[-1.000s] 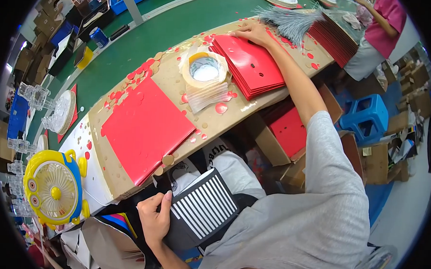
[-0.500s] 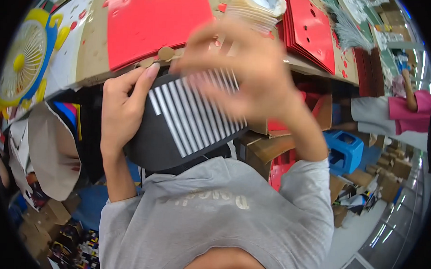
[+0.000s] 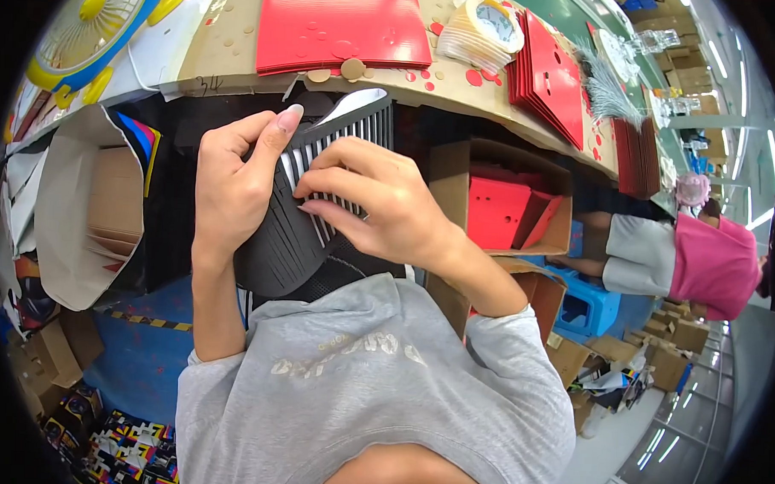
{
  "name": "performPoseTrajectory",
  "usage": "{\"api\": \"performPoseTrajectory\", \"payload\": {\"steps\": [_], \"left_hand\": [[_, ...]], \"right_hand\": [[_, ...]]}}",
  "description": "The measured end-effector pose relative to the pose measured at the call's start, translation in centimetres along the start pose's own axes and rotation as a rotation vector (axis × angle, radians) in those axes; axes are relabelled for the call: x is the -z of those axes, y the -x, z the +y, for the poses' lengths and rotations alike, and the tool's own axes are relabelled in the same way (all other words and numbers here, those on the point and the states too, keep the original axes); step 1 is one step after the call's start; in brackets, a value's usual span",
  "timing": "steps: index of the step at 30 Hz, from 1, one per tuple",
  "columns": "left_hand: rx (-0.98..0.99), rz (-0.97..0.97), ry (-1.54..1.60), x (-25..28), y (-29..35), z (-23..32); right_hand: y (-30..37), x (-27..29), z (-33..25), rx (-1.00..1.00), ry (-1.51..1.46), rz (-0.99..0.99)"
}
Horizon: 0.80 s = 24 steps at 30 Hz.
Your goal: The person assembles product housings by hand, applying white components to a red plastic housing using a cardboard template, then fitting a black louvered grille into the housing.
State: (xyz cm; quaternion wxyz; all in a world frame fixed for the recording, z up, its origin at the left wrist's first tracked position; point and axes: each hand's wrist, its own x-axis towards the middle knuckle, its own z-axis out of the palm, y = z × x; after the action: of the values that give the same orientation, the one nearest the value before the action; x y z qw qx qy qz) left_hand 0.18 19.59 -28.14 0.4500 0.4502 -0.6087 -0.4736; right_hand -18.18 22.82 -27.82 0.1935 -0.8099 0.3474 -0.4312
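A bendy stack of black sheets (image 3: 276,251) with white stripes is held upright in front of my chest, curved over at its top. My left hand (image 3: 236,181) grips its left edge, thumb on top and fingers wrapped round. On the striped face, my right hand (image 3: 389,195) has its thumb and fingers drawn together in a pinch at the sheets. The lower left part fans into several dark layers. Just beyond, a flat red sheet stack (image 3: 344,27) lies on the table, with a round brown cut-out disc (image 3: 353,68) at its front edge.
A tape-roll stack (image 3: 484,32) and more red sheets (image 3: 547,73) stand along the brown table. Below are a carton (image 3: 453,185) of red pieces, a large open bag (image 3: 59,222) and a blue stool (image 3: 594,311). A fan (image 3: 93,10) is far left; a person in pink (image 3: 715,262) is right.
My right hand, blurred in the air above the sheets before, has come down onto them. The stack has tilted more upright and bent, its layers now fanned. The view has shifted.
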Motion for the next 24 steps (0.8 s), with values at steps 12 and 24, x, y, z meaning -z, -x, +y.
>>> {"api": "performPoseTrajectory", "payload": {"steps": [12, 24], "left_hand": [[0.049, 0.087, 0.156, 1.6, 0.0, -0.8], [0.087, -0.168, -0.254, 2.2, -5.2, -3.3]], "right_hand": [[-1.3, -1.3, 0.0, 0.044, -0.043, -0.018], [-9.4, 3.3, 7.8, -0.273, -0.172, -0.151]]}}
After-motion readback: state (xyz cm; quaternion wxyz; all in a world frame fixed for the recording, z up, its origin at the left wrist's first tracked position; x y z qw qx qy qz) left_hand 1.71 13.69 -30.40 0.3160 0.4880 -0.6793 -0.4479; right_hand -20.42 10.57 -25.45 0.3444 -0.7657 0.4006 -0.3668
